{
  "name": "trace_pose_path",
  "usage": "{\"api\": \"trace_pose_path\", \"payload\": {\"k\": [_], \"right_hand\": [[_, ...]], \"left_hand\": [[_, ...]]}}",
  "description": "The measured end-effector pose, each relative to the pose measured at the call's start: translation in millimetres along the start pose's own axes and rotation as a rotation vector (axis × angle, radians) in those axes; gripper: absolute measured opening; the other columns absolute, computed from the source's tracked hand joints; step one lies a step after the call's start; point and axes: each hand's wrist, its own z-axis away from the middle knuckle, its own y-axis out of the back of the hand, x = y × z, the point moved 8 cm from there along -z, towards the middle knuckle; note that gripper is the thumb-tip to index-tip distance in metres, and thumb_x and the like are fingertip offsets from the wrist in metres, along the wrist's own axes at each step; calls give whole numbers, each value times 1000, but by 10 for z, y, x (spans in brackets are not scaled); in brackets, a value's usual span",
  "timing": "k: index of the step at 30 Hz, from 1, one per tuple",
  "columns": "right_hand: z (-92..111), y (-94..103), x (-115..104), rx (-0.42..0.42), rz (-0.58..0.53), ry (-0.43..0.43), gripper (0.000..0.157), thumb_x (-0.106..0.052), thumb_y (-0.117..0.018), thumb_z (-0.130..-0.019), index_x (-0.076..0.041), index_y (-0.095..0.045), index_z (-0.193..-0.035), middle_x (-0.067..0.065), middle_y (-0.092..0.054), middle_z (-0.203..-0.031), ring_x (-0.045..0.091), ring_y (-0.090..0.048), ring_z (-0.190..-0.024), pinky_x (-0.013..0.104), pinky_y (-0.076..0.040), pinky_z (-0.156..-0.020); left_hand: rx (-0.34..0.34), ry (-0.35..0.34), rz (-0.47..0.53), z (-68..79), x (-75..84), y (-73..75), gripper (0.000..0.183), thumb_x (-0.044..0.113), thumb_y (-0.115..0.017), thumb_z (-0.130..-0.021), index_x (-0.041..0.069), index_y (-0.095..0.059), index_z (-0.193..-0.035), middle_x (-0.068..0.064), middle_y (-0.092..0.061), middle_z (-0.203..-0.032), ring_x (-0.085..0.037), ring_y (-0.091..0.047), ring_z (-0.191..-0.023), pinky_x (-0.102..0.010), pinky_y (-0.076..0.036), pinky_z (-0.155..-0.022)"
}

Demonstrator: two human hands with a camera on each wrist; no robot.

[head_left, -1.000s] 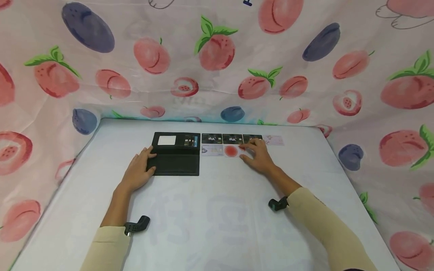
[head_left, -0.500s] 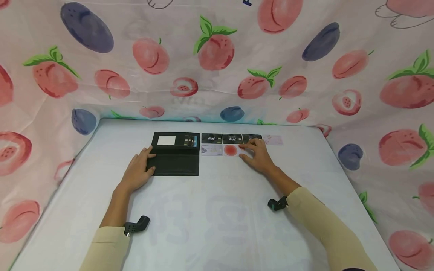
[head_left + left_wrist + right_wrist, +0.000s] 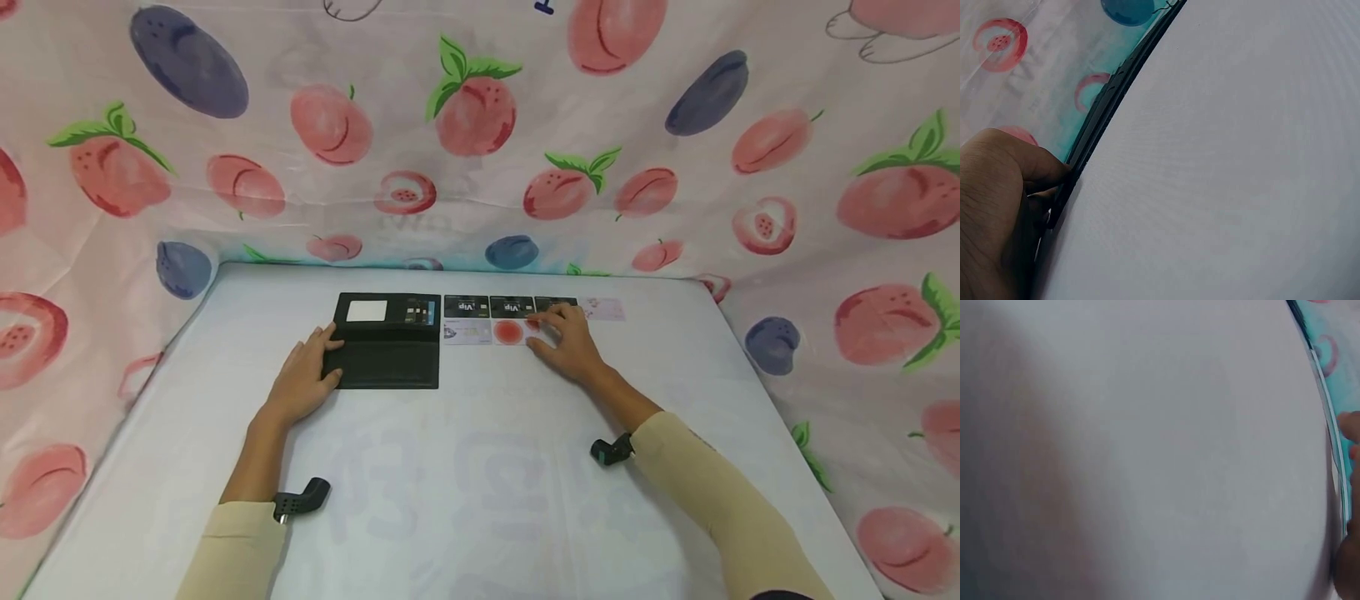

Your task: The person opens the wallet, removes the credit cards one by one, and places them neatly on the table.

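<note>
In the head view, a black wallet (image 3: 386, 364) lies unfolded on the white tabletop, with card slots and a white window in its far half. My left hand (image 3: 302, 379) rests at its left edge, thumb and fingertips touching it; the left wrist view shows the thumb against the wallet's edge (image 3: 1107, 103). My right hand (image 3: 572, 346) touches the right end of a card with a red round picture (image 3: 508, 332), thumb and forefinger spread apart. Beside that card lies a pale card (image 3: 467, 332). The right palm hides part of the cards.
Black VIP cards (image 3: 467, 306) form a row right of the wallet, along the far side. A pale pink card (image 3: 603, 309) ends that row. Behind the table (image 3: 465, 483) hangs a fruit-printed cloth (image 3: 457, 183). A black wrist camera (image 3: 302, 498) sits on each forearm.
Both hands, the wallet and the cards keep their places. Only the whole head view has shifted very slightly to the left.
</note>
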Motion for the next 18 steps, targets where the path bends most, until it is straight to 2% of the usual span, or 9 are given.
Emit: {"api": "trace_pose_path", "payload": {"k": [4,10,18], "right_hand": [[-106,-26,-87,2,27,-5,46,-26,-81,-91,-6,-72,-131,16,-61,-122,35,-47,-112,56,-42,-95],[-299,-161,-284,-56,75,-1,61,-36,-82,-90,-7,-65,-141,13,-64,-131,34,-49,-112,56,-41,-95],[-519,-341,-562,-105,70,11,60,-40,-78,-92,-8,-66,-142,11,-63,-139,35,-49,-118,57,-40,-97]], "left_hand": [[0,0,4,3,-9,4,56,7,-57,-98,-9,-44,-150,-27,-23,-170,-45,-12,-158,-55,-3,-129],[9,-10,5,7,12,-1,58,7,-59,-97,-9,-43,-151,-27,-25,-169,-46,-14,-157,-56,-6,-129],[15,-12,6,16,30,21,61,8,-59,-97,-9,-40,-153,-27,-27,-168,-46,-15,-157,-56,-6,-129]]}}
